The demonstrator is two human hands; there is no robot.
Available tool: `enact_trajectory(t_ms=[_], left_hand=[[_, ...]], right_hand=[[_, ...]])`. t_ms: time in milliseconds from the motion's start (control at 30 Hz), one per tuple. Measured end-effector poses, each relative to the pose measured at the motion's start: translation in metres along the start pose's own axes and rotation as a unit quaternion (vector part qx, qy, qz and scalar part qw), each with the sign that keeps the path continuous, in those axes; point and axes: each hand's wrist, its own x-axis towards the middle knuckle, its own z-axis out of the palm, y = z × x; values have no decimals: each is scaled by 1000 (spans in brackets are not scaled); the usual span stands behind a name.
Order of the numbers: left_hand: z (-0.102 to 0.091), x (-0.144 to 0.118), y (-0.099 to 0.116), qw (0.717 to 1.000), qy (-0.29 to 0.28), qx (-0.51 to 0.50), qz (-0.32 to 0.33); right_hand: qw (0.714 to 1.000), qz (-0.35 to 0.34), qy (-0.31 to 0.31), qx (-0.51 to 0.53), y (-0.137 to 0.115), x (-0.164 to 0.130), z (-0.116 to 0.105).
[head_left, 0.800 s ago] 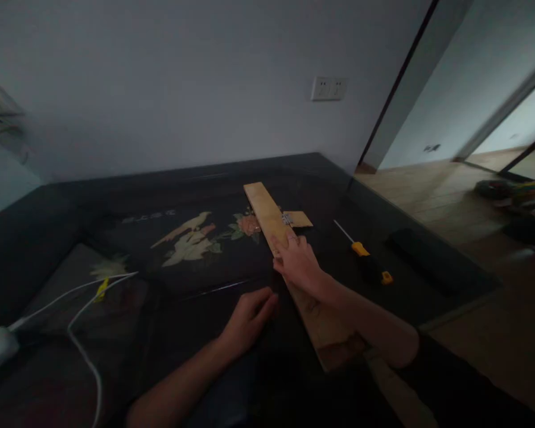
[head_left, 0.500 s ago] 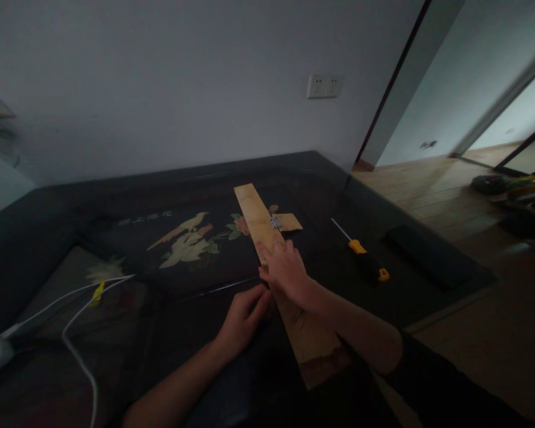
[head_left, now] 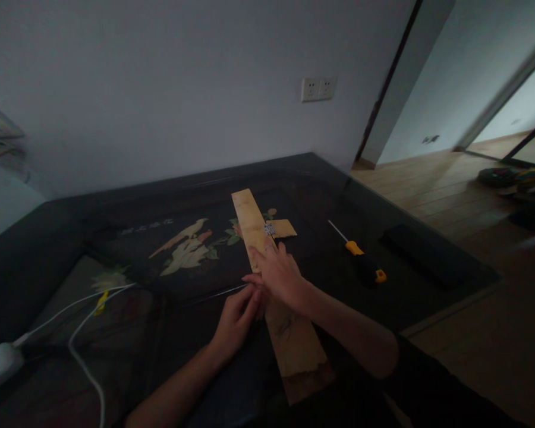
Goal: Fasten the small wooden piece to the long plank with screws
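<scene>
A long, narrow wooden board (head_left: 299, 348) lies lengthwise before me on a dark table. A metal hinge (head_left: 269, 229) sits at its right edge and joins it to a short wooden piece (head_left: 284, 227). My right hand (head_left: 280, 270) rests across the middle of the board, fingers stretched out and apart, its thumb reaching past the left edge. Against that thumb, beside the board, my left hand (head_left: 237, 318) is closed with curled fingers; whatever they hold is hidden. A screwdriver (head_left: 361, 255) with a yellow and black handle lies to the right.
A dark oblong object (head_left: 421, 255) lies near the table's right edge. White cables (head_left: 82, 362) with a yellow tag (head_left: 101, 303) run from a white power strip (head_left: 2, 365) at left. The tabletop (head_left: 196, 339) carries a bird and flower picture. A wall rises behind.
My left hand has come up to meet the right thumb, which now sticks out leftward. The board's near end has swung slightly left. The camera view has shifted a little.
</scene>
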Motion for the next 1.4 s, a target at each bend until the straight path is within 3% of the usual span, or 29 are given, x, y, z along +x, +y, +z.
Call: enact_trajectory(t_ms=[167,300,367,433,600,900,1400], left_hand=[[-6,13,5,998,43,43,14],[-12,60,7,984,77,138,76],[-12,92,2,967,103,206,107],[-10,122,-7,955,127,251,93],[-4,165,-32,933,101,339,59],[-3,174,-42,926,74,367,51],[0,175,-43,922,105,371,25]], right_hand=[[999,-4,28,30,44,26,-35],[996,50,42,54,79,69,-54],[996,53,48,55,88,87,-53],[997,51,39,47,92,100,-47],[999,39,1,17,90,112,-30],[999,14,-34,-25,82,117,-16],[997,-25,-41,-58,82,116,-14]])
